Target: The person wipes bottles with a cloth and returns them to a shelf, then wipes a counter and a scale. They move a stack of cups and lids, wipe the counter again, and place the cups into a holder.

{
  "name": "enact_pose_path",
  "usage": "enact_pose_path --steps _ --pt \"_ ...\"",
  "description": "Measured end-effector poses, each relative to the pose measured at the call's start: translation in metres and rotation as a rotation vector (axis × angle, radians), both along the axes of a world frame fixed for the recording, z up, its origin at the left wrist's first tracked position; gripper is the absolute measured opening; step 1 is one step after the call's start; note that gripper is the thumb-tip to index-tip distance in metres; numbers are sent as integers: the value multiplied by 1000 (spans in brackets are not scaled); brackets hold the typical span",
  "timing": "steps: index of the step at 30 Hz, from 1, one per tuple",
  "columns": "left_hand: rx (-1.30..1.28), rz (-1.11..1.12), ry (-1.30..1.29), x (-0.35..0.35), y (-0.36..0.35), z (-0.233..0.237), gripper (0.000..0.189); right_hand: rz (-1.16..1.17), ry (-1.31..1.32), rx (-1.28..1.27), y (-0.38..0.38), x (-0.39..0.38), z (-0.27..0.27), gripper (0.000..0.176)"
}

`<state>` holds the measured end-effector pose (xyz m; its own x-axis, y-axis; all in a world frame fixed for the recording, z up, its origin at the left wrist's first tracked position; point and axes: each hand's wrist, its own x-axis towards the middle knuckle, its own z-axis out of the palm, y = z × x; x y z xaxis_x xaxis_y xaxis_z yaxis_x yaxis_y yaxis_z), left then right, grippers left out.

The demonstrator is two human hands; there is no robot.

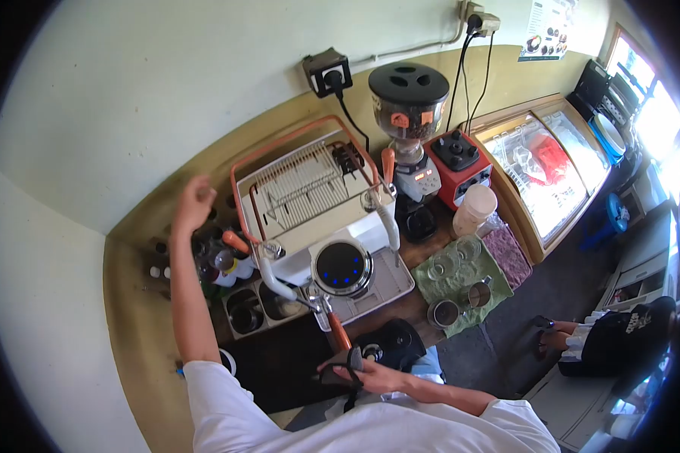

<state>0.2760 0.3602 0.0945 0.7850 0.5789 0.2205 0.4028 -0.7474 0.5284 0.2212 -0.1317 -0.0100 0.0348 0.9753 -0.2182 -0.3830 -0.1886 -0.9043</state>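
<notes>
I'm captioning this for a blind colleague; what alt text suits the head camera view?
A person's left hand is raised beside an espresso machine; the right hand, near its front, holds an unclear dark item. Right of the machine are a grinder, a red appliance and glasses on green cloth.

Dark, looped item (355,359), partly hidden
Held in the right hand (376,376), it lies near the end of an orange-brown handle (338,332).

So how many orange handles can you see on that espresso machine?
3: a left handle, a right handle near the coffee grinder, and a front handle near the right hand. The espresso machine may hide others.
</notes>
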Motion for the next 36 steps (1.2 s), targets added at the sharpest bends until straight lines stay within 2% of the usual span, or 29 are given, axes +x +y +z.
enact_pose_path --steps 1,2,4,6,7,8,9,11,13,17,18,19,20,23,24,25,26,29,30,33,36 --pt "77 -72 -190 -21 -23 21 33 -38 22 -1 0 -2 -1 43" --pt "-9 -13 -310 -42 -58 41 24 -79 38 0 3 -3 -6 41" --pt "-149 28 -363 -92 -119 61 19 -135 27 -29 7 -5 -3 39" --pt "-249 -53 -364 -140 -177 51 13 -200 -53 -11 17 -5 1 36" --pt "-448 -85 -341 -160 -203 35 13 -225 -111 25 20 -8 -3 34" --pt "-505 -129 -198 -177 -225 16 25 -253 -171 59 23 -10 -6 33" --pt "-433 -221 -81 -179 -254 15 39 -252 -223 122 26 -11 -11 33" --pt "-506 -261 -98 -188 -294 -20 54 -257 -307 282 34 -15 -18 38" --pt "-477 -250 -227 -194 -318 -51 53 -277 -395 357 40 -25 -21 40" --pt "-421 -134 -313 -210 -342 -78 33 -196 -552 333 38 -43 -38 42" --pt "-406 -91 -333 -214 -345 -82 31 -198 -682 386 42 -43 -37 41" --pt "-391 -48 -352 -217 -347 -83 30 -204 -670 375 43 -46 -32 42" --pt "-310 -13 -410 -219 -349 -82 18 -213 -657 363 44 -48 -25 42" --pt "-452 110 -465 -234 -345 -82 14 -214 -682 305 50 -49 -18 50" --pt "-479 240 -424 -240 -346 -84 13 -198 -668 286 49 -49 -14 53" --pt "-572 280 -438 -246 -342 -84 15 -183 -652 263 49 -49 -10 56" --pt "-575 271 -469 -251 -339 -83 14 -245 -683 339 50 -50 -5 55" --pt "-437 188 -500 -262 -328 -81 13 7 -615 168 51 -34 18 41" --pt "-362 147 -505 -263 -325 -78 13 -56 -669 228 55 -34 17 33" --pt "-176 160 -352 -266 -325 -51 13 -310 -949 391 65 -33 -5 30" --pt "-4 98 -449 -258 -325 -45 17 -555 -1138 365 71 -44 -15 28"
